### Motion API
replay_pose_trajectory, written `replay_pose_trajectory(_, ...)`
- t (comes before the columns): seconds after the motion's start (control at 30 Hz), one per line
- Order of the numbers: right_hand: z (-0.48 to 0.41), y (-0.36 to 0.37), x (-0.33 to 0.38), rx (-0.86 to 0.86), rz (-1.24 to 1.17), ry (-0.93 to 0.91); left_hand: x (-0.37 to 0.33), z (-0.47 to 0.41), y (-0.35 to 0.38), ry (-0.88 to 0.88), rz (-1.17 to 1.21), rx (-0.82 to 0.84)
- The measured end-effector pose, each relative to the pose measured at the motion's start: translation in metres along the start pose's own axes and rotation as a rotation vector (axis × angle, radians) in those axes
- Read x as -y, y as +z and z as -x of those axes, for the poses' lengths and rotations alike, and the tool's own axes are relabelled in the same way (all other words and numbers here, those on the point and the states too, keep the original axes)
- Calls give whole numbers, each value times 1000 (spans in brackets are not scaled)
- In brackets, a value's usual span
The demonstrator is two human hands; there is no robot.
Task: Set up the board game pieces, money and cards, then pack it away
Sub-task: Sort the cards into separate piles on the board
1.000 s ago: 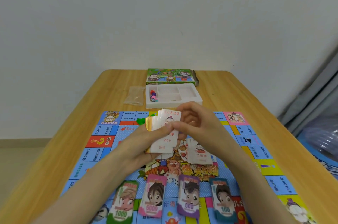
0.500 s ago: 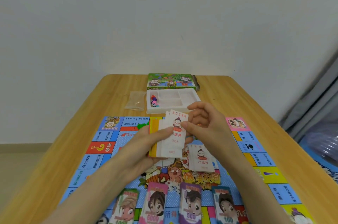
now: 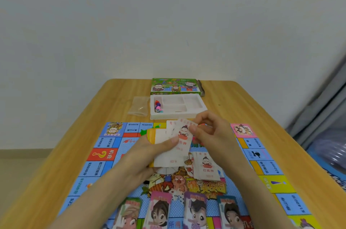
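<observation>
Left hand (image 3: 149, 151) grips a fanned stack of property cards (image 3: 168, 146) above the game board (image 3: 104, 154); right hand (image 3: 211, 131) pinches the top card (image 3: 184, 133).

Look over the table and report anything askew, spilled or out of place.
Nothing looks spilled or damaged. The card pile on the board is loosely splayed, not squared, and a crumpled clear bag lies left of the white tray.

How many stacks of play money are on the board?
4, in a row at the board's near edge: green money stack, pink money stack, purple money stack, blue money stack. More may lie out of frame.
</observation>
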State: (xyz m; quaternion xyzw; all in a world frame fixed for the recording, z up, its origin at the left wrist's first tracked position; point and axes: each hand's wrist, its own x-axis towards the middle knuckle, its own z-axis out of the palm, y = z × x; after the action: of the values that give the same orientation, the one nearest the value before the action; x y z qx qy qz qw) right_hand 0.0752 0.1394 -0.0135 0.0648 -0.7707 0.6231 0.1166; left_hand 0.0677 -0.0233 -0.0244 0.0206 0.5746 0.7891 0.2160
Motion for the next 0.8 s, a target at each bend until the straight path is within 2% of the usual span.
replay_pose_trajectory(0.13,-4,-13,2,-152,-105,141,-2,-2,-3,6,-5,-20)
replay_pose_trajectory(0.2,-6,-26,-2,-178,-53,222,-3,-2,-3,15,-16,-27)
replay_pose_trajectory(0.37,-7,-41,-6,78,311,397,-3,-4,-8,0,35,-68)
replay_pose_trajectory(0.5,-6,-37,-11,212,485,415,-2,-4,-8,3,-3,-63)
replay_pose_trajectory(0.8,-4,-24,-21,229,833,302,0,-3,-9,-9,-44,7)
